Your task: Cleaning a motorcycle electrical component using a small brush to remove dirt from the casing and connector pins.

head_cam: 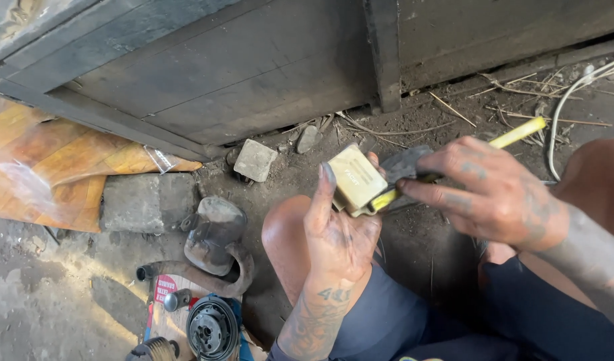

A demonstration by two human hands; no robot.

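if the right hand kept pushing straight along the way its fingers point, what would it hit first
The right hand points left, so it would likely first meet the beige block held in the left hand, though depth is unclear.

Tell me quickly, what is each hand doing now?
Left hand: closed on a beige box.
Right hand: closed on a yellow stick and dark rag.

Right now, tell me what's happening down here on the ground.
A person squats on a dirt floor, the left hand holding a small beige block-shaped part. The right hand presses a yellow-handled tool against it through a dark rag. Beside the knee lie a grimy metal housing, a curved hose and a round black pulley-like part.
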